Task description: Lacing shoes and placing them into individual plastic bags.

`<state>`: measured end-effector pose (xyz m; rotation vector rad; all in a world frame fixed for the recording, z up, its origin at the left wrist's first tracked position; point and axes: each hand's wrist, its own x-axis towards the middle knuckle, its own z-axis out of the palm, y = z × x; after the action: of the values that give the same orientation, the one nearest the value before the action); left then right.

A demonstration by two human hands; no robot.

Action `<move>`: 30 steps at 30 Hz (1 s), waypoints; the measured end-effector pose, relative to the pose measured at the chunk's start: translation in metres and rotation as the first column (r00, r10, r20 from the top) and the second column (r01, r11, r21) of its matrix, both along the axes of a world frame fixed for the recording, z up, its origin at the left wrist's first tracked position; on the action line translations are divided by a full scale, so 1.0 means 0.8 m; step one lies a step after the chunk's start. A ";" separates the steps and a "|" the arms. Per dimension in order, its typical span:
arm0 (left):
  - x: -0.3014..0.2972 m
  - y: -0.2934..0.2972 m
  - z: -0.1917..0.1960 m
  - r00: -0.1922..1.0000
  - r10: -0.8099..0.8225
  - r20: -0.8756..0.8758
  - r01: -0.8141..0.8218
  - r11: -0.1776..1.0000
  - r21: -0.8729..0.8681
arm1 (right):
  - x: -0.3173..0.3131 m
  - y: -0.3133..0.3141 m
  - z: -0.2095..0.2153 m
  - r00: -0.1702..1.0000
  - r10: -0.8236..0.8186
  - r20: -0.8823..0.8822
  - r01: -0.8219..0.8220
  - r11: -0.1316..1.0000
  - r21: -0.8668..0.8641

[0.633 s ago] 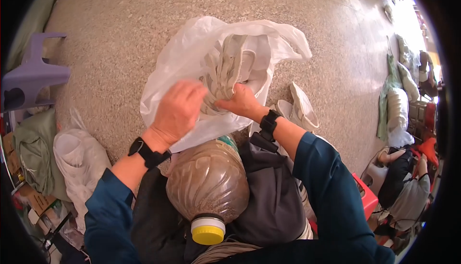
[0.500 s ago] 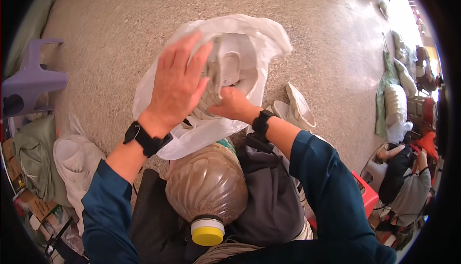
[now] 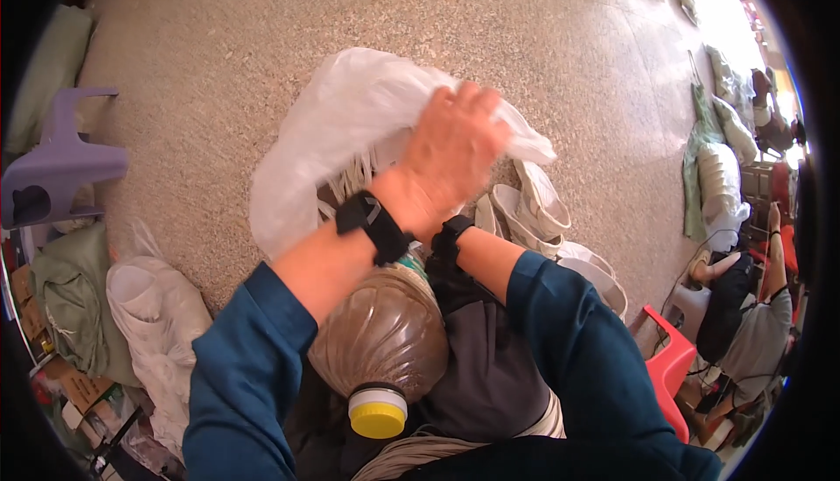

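Observation:
My left hand (image 3: 451,166) reaches across to the right, over the white plastic bag (image 3: 350,105) on the floor. Motion smears its fingers, so their grip is unclear. Beneath it my right hand is hidden; only the right forearm (image 3: 490,260) with its black wristband shows. White strap-like strips (image 3: 353,176) lie inside the bag's mouth, partly covered by the bag. Several white shoe-shaped pieces (image 3: 541,205) rest on the floor right of the hands. A large clear bottle (image 3: 381,332) with brown contents and a yellow cap lies between my legs, below the wrists.
A purple plastic stool (image 3: 66,153) stands at the left, above a green cloth (image 3: 83,297) and a white bag of stacked pieces (image 3: 153,332). At the right are a red plastic stool (image 3: 672,372), another person (image 3: 752,332) and white bundles (image 3: 720,183).
My left hand has swung from the bag's left side across to the right, over my right hand. The bag's far edge has folded toward me, covering much of its contents.

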<state>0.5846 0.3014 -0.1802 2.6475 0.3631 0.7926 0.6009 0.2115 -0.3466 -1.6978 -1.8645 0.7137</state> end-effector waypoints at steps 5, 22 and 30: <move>0.009 -0.118 0.115 0.844 -0.317 0.433 0.536 0.554 -0.637 | -0.013 0.009 0.019 0.996 0.029 -0.083 -0.029 1.000 -0.005; -0.222 -0.031 0.030 0.868 0.007 -0.496 -0.257 0.861 -0.438 | -0.009 -0.031 0.061 0.949 -0.031 -0.315 -0.041 0.975 -0.218; -0.246 0.000 -0.035 0.880 0.330 -0.342 -0.475 0.623 -0.622 | 0.032 -0.078 0.090 0.914 -0.176 -0.366 0.049 0.943 -0.330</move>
<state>0.3878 0.3013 -0.2082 1.9222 1.1130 0.3772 0.6263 0.1495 -0.2750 -1.6784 -1.4165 1.2546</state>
